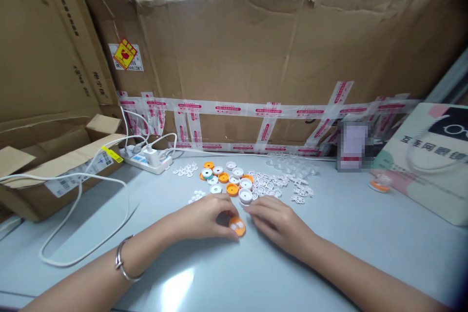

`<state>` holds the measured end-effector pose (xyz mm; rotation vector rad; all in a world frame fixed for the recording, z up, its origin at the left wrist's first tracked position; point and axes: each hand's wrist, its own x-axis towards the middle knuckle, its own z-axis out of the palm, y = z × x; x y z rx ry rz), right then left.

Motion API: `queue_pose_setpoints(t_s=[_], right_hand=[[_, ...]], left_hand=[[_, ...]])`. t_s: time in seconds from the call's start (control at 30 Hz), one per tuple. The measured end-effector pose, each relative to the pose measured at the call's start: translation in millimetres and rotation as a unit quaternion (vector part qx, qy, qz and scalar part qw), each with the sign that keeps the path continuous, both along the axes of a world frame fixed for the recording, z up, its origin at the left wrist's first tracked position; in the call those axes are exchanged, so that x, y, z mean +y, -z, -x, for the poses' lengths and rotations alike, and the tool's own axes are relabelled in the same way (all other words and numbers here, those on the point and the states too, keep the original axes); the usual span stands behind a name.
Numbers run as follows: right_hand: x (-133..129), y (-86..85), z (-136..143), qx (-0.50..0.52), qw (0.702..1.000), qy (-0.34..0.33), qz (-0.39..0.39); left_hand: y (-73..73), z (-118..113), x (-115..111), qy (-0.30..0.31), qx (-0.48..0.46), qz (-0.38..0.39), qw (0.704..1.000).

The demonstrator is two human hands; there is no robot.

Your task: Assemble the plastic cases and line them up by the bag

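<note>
An orange round case (237,225) with small white parts inside sits at the front middle of the table, held between the thumb and fingers of my left hand (208,217). My right hand (280,219) is just right of it, fingers pressed together, fingertips at the lower edge of a white round case (245,196); whether they grip anything is hidden. Behind my hands stand several orange and white round cases (232,189). White flat openwork pieces (268,184) are heaped to their right. Small white pieces (198,197) lie behind my left hand, with white discs (185,169) farther back.
A power strip (157,163) with white cables (126,204) and an open cardboard box (54,170) are at the left. Clear parts (296,163) lie at the back. Another orange-and-white case (380,184) and a printed bag (427,156) stand right. Cardboard (226,58) walls the back.
</note>
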<state>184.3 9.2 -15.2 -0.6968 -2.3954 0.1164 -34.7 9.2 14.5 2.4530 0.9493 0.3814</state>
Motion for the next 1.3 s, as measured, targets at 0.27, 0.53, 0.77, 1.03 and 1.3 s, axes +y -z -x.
queue_pose_setpoints(t_s=[0.27, 0.53, 0.77, 1.03, 1.3], right_hand=[[19.4, 5.6, -3.9, 0.009, 0.994, 0.102, 0.032], [16.2, -1.7, 0.9, 0.092, 0.986, 0.085, 0.11], [-2.4, -24.4, 9.6, 0.385, 0.75, -0.03, 0.537], [-4.3, -19.4, 11.0, 0.394, 0.658, -0.082, 0.637], [-9.7, -18.5, 16.5, 0.309, 0.743, 0.004, 0.594]], left_hand=[[1.0, 3.2, 2.8, -0.026, -0.02, 0.003, 0.999], [-1.5, 2.3, 0.2, -0.046, -0.087, -0.064, 0.993], [-2.9, -4.1, -7.0, -0.061, -0.21, -0.154, 0.964], [-4.9, -10.2, -10.4, -0.069, -0.275, -0.039, 0.958], [-4.9, -10.8, -1.8, -0.107, -0.253, 0.153, 0.949]])
